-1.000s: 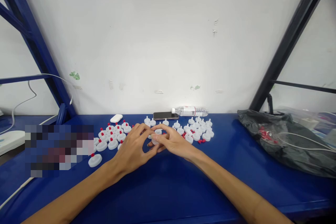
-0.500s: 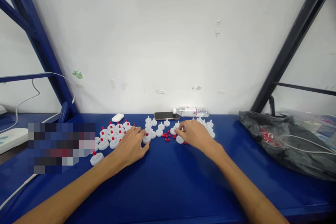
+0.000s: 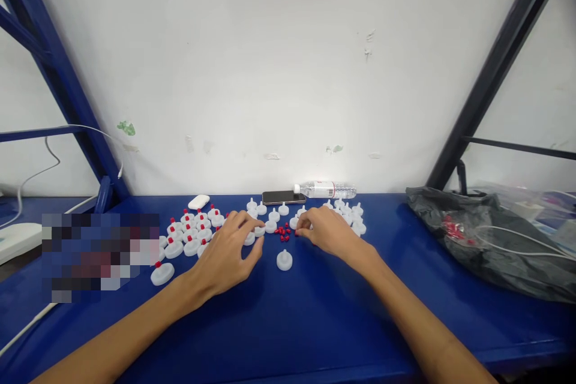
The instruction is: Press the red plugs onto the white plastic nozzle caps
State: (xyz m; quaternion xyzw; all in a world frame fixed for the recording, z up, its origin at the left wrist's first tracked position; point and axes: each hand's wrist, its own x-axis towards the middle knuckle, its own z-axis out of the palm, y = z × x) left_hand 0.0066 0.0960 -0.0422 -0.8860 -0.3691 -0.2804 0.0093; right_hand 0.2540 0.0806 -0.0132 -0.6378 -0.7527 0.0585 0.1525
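Observation:
My left hand [image 3: 229, 252] hovers at the edge of the white nozzle lids, thumb and fingers apart, holding nothing; it partly hides the lids beneath. My right hand [image 3: 330, 231] is pinched around a small red tip cap [image 3: 297, 232] at the right of the loose red caps [image 3: 283, 230]. One white nozzle lid [image 3: 284, 260] without a red cap stands upright by itself in front of them. Left of my left hand, several lids with red tips [image 3: 189, 246] stand in rows. More uncapped lids [image 3: 357, 210] stand behind my right hand, partly hidden.
A phone [image 3: 283, 197] and a clear water bottle [image 3: 330, 189] lie along the wall, with a small white case [image 3: 198, 202] to their left. On the right sits a dark plastic bag [image 3: 495, 252] with red caps on it. Blue and black posts frame the blue table [image 3: 288, 330].
One uncapped lid now stands apart in front of the red caps, where the table was bare. My right hand has shifted slightly left to a red cap. My left fingers have spread wider.

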